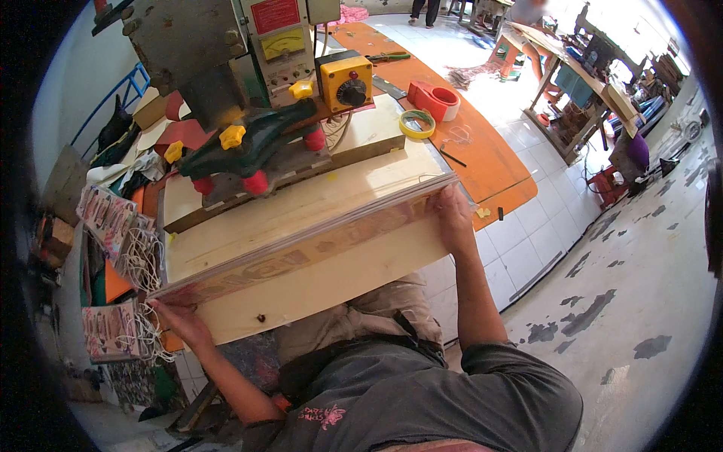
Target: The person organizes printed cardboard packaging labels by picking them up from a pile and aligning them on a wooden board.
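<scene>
Clear plastic stack point(316, 252) held by both ends at a pale board point(316, 297)

At the far left, an upper bundle point(113, 215) and a lower bundle point(111, 331) of printed packs lie with white cords point(144, 260) trailing beside them. Next comes the left hand point(184, 320), clamped on the stack's left end, near those cords. From there the stack slants up to the right across the board, its face carrying large reddish lettering; whether its lower edge touches the board cannot be told. Behind it, a machine's dark green bracket point(260, 147) has yellow knobs point(232, 136) and red feet point(254, 183); right of that is a yellow box point(329, 79) with a black dial point(351, 93). A yellow-rimmed ring point(416, 135) and a red roll point(422, 94) lie near each other by the orange worktop's point(497, 162) left part. The right hand point(454, 218) is clamped on the stack's right end. Farthest right, dark patches mark a pale wall point(602, 346).
</scene>
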The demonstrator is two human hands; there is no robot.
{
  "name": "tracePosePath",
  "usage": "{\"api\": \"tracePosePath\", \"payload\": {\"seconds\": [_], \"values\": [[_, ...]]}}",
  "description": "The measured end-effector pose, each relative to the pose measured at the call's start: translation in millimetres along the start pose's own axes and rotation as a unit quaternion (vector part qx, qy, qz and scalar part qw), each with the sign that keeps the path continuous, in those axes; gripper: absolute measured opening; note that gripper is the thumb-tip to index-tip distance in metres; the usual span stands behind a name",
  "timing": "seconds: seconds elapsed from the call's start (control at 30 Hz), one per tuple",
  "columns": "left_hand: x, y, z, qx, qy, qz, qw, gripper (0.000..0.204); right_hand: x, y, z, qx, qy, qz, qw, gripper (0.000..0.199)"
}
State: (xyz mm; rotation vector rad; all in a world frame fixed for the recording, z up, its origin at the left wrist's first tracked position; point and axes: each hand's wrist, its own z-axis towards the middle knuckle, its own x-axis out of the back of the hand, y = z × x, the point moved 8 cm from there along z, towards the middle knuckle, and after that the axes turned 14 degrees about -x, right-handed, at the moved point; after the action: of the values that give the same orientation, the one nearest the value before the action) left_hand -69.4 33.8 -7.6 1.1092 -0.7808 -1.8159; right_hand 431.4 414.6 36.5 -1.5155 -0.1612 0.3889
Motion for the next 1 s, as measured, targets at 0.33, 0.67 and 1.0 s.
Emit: {"api": "tracePosePath", "payload": {"seconds": [0.33,0.67,1.0], "values": [[-10.7,8.5,-8.1,0.007,0.026,0.008,1.000,0.062,-0.4,1.9,-2.6,-0.020,-0.018,-0.014,1.000,0.049],[-14.5,-9.4,-10.7,0.052,-0.032,-0.026,0.998,0.086,-2.6,-2.5,-1.0,0.003,-0.010,0.048,0.999,0.049],[-19.8,-13.8,-9.6,0.094,-0.056,-0.040,0.993,0.075,15.2,14.1,13.0,-0.075,0.036,-0.036,0.996,0.061]]}}
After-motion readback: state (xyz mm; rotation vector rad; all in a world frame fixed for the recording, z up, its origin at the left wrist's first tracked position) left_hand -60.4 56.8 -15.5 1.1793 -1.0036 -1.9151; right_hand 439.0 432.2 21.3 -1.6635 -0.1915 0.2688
